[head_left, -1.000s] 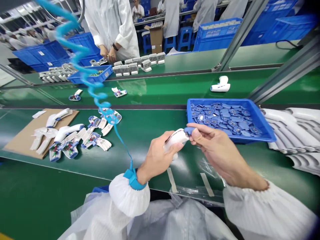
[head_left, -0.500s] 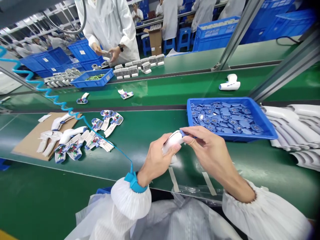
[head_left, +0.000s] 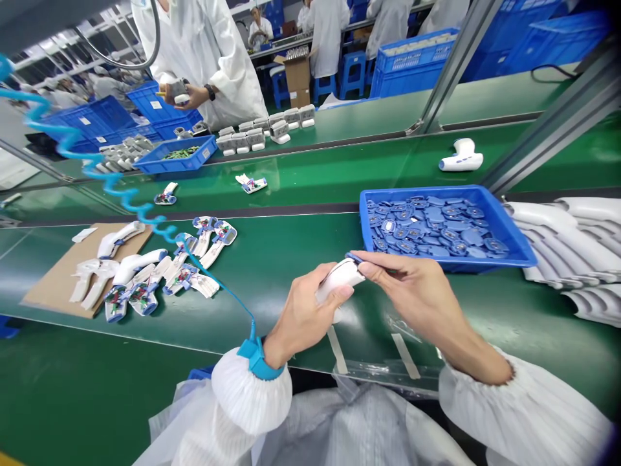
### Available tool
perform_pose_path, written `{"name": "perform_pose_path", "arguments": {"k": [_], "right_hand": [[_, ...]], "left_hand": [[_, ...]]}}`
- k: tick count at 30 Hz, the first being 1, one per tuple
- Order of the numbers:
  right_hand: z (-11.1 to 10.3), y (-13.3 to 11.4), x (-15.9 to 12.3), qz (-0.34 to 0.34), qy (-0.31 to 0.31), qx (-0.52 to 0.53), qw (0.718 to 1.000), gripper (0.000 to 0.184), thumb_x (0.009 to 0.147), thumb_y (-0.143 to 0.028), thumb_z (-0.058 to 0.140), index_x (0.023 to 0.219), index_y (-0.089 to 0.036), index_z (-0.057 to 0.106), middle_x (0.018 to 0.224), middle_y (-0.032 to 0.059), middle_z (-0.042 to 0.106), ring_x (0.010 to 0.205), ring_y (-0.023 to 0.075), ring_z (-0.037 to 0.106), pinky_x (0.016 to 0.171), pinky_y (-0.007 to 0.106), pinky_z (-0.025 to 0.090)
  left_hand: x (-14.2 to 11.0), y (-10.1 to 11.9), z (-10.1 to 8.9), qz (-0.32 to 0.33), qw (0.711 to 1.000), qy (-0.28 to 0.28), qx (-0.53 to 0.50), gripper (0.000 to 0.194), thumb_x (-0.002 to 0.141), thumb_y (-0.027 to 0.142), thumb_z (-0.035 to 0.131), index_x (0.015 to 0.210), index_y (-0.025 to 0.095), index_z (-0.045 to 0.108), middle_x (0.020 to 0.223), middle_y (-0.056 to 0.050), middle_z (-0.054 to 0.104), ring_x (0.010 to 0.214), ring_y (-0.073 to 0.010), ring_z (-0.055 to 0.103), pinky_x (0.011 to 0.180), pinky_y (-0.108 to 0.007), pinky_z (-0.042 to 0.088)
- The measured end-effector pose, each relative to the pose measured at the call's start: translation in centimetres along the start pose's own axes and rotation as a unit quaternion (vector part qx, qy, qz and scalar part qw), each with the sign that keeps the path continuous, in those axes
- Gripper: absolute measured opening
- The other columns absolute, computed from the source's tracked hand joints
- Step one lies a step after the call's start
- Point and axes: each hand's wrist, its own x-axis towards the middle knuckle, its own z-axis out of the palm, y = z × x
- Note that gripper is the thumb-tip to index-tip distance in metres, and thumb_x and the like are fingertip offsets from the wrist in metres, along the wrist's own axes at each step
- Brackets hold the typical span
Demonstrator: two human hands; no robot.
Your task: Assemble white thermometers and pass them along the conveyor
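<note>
My left hand grips a white plastic thermometer-shaped housing, and its lower part is hidden by my fingers. My right hand comes in from the right, with thumb and fingertips pinching a small blue part at the housing's top edge. A blue anti-static wrist band circles my left wrist, and its coiled blue cord runs up and to the left across the belt.
A blue tray of blue parts stands just beyond my right hand. White housings lie stacked at the right. Housings and circuit boards lie on and beside a cardboard sheet at the left. A co-worker's hands hold a device across the belts.
My right hand has moved left, bringing the blue part closer against the housing's top. The view has shifted slightly. The co-worker's hands have lifted a device higher and to the left.
</note>
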Motion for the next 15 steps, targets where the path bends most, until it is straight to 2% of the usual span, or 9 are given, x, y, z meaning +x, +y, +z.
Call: {"name": "perform_pose_path", "arguments": {"k": [4,8,10,13,15], "right_hand": [[-0.4,0.1,-0.2,-0.005,0.007,0.018,1.000,0.024,0.084,-0.042,0.078,0.103,-0.029,0.085,0.106,0.0017,0.082,0.098,0.0261,0.078,0.096,0.042,0.063],[-0.4,0.3,-0.4,-0.077,0.021,-0.001,0.997,0.018,0.086,-0.037,0.077,0.100,-0.030,0.085,0.108,0.0005,0.081,0.100,0.0244,0.077,0.104,0.043,0.059],[-0.2,0.3,-0.6,-0.104,0.026,-0.017,0.994,0.017,0.089,-0.036,0.074,0.101,-0.029,0.085,0.108,0.0012,0.081,0.101,0.0239,0.076,0.101,0.042,0.060],[0.3,0.3,-1.0,-0.078,-0.009,-0.043,0.996,0.033,0.095,-0.041,0.066,0.122,-0.027,0.080,0.118,0.0040,0.080,0.099,0.0236,0.076,0.090,0.040,0.063],[1.0,0.5,-1.6,-0.060,-0.029,-0.072,0.995,0.039,0.098,-0.045,0.060,0.126,-0.024,0.077,0.117,0.0058,0.080,0.092,0.0227,0.076,0.085,0.038,0.063]], "left_hand": [[0.0,-0.5,0.0,-0.038,0.999,0.007,-0.021,0.043,0.101,0.049,0.062,0.131,0.019,0.069,0.094,-0.003,0.072,0.082,-0.0177,0.061,0.073,-0.029,0.043],[-0.1,-0.2,-0.3,-0.015,1.000,-0.003,-0.008,0.045,0.102,0.050,0.061,0.134,0.020,0.067,0.096,-0.002,0.072,0.083,-0.0171,0.060,0.073,-0.029,0.044],[-0.1,0.1,-0.3,0.004,1.000,-0.005,0.010,0.044,0.103,0.049,0.059,0.136,0.021,0.066,0.103,-0.002,0.074,0.086,-0.0174,0.062,0.076,-0.029,0.046],[0.1,0.3,0.0,0.043,0.997,-0.004,0.061,0.039,0.106,0.044,0.054,0.135,0.021,0.065,0.113,-0.004,0.076,0.093,-0.0190,0.067,0.083,-0.031,0.049],[0.3,-0.1,0.4,0.069,0.990,0.007,0.127,0.033,0.106,0.039,0.052,0.130,0.022,0.068,0.112,-0.004,0.077,0.093,-0.0205,0.069,0.086,-0.034,0.048]]}}
